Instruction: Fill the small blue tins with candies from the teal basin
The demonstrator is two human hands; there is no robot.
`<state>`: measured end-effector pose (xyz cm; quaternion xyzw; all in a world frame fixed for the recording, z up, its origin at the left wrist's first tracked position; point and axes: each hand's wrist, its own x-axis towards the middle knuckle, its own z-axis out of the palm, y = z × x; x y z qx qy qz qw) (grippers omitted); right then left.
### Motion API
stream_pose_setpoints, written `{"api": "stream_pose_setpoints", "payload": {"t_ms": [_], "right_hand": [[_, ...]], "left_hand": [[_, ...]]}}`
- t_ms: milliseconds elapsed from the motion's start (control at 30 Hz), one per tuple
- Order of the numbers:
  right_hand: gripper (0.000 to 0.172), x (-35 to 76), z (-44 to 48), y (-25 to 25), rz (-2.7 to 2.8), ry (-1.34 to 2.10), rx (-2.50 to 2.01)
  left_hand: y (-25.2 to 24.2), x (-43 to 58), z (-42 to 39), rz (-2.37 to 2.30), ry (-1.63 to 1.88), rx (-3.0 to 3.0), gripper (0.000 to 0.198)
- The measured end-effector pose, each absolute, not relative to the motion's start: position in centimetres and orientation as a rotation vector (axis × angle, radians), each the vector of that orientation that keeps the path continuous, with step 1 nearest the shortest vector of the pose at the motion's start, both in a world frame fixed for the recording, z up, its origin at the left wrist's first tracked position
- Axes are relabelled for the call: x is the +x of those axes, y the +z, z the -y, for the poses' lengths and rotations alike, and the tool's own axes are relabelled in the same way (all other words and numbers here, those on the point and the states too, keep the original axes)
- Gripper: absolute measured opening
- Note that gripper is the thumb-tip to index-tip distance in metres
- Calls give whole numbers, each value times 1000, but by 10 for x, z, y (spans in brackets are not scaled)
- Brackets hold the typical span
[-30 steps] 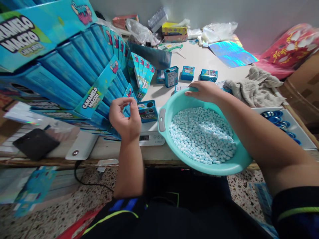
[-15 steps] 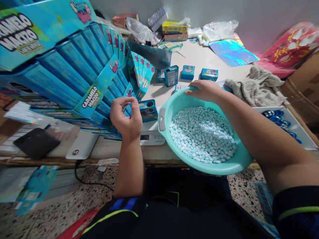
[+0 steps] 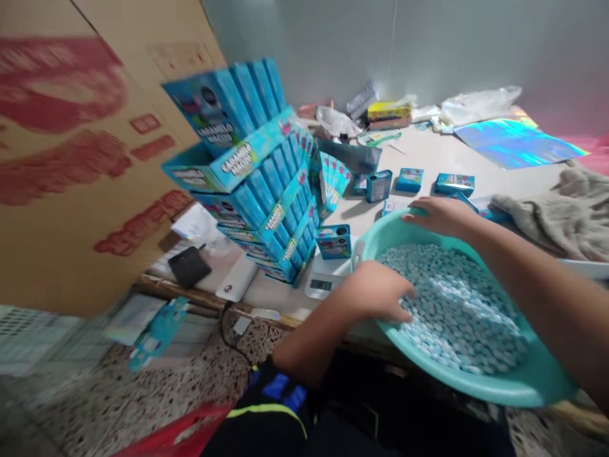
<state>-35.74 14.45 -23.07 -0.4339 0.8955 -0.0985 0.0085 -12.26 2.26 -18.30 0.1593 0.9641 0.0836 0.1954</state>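
Note:
A teal plastic basin [image 3: 518, 388] sits at the lower right, filled with small pale-blue oval candies [image 3: 461, 304]. My left hand [image 3: 378, 292] reaches over the near rim, its fingertips resting on the candies. I cannot tell if it holds any. My right hand [image 3: 442, 216] grips the far rim of the basin. Beyond the basin stands a small blue candy box [image 3: 333, 241], next to a white digital scale [image 3: 321, 284]. Further left rises a tall stack of blue "Caramelo Macizo" display boxes [image 3: 252, 165].
Several small blue boxes [image 3: 409, 180] stand on the white table [image 3: 419, 152] behind the basin. A grey towel [image 3: 561, 216] lies right, with a holographic sheet [image 3: 516, 145] behind it. Plastic bags line the wall. A large cardboard sheet [image 3: 95, 152] fills the left.
My left hand has dropped from a raised pinch beside the boxes into the basin, onto the candies. The view has swung, moving the boxes and basin right. My right hand stays on the rim.

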Motion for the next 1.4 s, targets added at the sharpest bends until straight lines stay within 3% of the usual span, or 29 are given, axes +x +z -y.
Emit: {"api": "stream_pose_setpoints", "payload": {"t_ms": [267, 667, 1400], "right_hand": [[65, -351, -142, -222, -2763, -329, -1329], [59, -356, -145, -223, -2808, -223, -1278], [54, -353, -144, -217, -2840, -397, -1123]], "left_hand": [[-176, -127, -47, -2625, 73, 442, 33], [-193, -128, -38, -2673, 498, 488, 20], [-201, -128, -33, -2706, 719, 511, 23]]}}
